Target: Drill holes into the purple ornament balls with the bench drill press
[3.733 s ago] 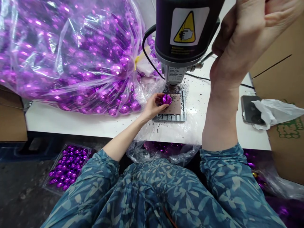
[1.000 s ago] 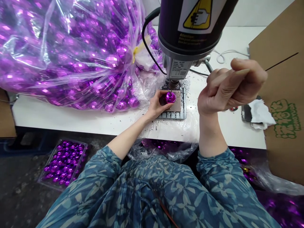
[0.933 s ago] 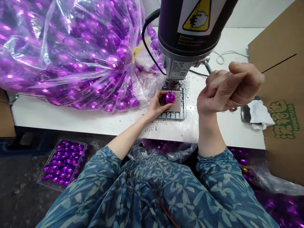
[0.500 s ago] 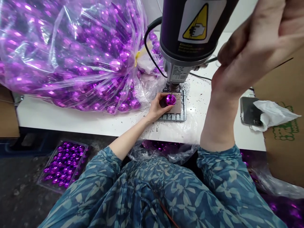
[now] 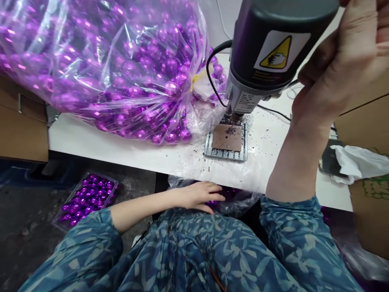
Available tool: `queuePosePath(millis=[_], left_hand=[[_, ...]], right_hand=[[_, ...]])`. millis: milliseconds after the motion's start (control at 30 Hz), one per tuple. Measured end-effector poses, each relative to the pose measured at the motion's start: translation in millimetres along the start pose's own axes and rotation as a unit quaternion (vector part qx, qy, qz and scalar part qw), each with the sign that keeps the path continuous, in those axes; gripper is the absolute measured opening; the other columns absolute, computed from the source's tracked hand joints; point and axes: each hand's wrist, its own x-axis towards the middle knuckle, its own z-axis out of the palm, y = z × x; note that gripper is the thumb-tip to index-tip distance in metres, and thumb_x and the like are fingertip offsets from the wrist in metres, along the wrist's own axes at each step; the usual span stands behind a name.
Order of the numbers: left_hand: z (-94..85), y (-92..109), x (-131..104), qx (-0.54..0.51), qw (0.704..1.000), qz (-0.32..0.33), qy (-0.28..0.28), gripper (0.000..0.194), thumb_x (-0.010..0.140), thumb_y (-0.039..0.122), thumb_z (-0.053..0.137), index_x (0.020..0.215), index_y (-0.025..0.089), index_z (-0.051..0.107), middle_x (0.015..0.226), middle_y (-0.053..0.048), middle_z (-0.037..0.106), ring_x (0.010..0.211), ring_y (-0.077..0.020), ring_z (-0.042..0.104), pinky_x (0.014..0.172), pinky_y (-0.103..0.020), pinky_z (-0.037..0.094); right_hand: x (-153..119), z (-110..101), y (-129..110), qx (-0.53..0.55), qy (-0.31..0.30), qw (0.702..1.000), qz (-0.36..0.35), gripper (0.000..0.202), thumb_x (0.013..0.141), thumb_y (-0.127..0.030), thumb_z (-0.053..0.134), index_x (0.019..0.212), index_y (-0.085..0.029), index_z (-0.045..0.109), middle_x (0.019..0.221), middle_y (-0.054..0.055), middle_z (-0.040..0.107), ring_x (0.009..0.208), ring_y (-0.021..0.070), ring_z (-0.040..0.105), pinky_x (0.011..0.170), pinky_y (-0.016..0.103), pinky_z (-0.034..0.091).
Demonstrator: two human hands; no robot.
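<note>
My left hand (image 5: 203, 196) is low at the table's front edge, over an open clear plastic bag (image 5: 238, 207) in front of my lap. Its fingers are stretched out and apart, and purple shiny balls (image 5: 212, 202) show beneath them. My right hand (image 5: 343, 65) is raised beside the bench drill press (image 5: 273, 56), fingers curled around its feed lever (image 5: 293, 84); the grip itself is mostly hidden. Under the drill head, a brown square pad (image 5: 227, 142) with a small dark hole lies on the slotted metal base (image 5: 209, 152). Dark shavings are scattered on it.
A big clear bag of purple faceted balls (image 5: 136, 89) fills the table's left. On the floor stands a clear tray of purple balls (image 5: 88, 198). A phone (image 5: 330, 160), a crumpled tissue (image 5: 358, 162) and cardboard boxes (image 5: 24, 121) flank the table (image 5: 121, 150).
My left hand has left the pad and come down toward my lap; the purple ball it held under the drill is gone from the pad. My right hand stays at the lever. The view has shifted.
</note>
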Motion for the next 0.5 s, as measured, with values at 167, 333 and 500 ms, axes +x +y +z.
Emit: queuePosePath(millis=[167, 333, 500], left_hand=[[-78.0, -74.3, 52.2, 0.012, 0.948, -0.084, 0.307, 0.024, 0.092, 0.010, 0.057, 0.105, 0.022, 0.074, 0.106, -0.007, 0.080, 0.104, -0.0241, 0.075, 0.098, -0.047, 0.064], [-160.0, -156.2, 138.7, 0.129, 0.888, -0.317, 0.306, 0.032, 0.080, -0.005, 0.057, 0.095, 0.015, 0.078, 0.117, -0.016, 0.077, 0.120, -0.0348, 0.069, 0.113, -0.052, 0.052], [-173.1, -188.6, 187.7, 0.117, 0.904, -0.282, 0.301, 0.045, 0.086, 0.003, 0.069, 0.128, 0.016, 0.075, 0.134, -0.016, 0.075, 0.140, -0.0382, 0.061, 0.124, -0.050, 0.045]], right_hand=[[-3.9, 5.6, -1.7, 0.077, 0.022, 0.996, -0.038, 0.032, 0.099, -0.006, 0.055, 0.072, -0.020, 0.066, 0.050, -0.008, 0.033, 0.037, 0.0020, 0.034, 0.038, 0.023, 0.015], [-5.7, 0.3, 2.6, 0.073, 0.019, 0.995, -0.064, 0.017, 0.088, -0.031, 0.079, 0.074, -0.022, 0.073, 0.049, -0.008, 0.036, 0.037, 0.0010, 0.034, 0.036, 0.023, 0.014], [-7.4, -3.0, 8.5, 0.065, 0.015, 0.993, -0.098, 0.039, 0.074, -0.062, 0.078, 0.080, -0.023, 0.076, 0.050, -0.007, 0.031, 0.037, 0.0020, 0.030, 0.038, 0.026, 0.012]])
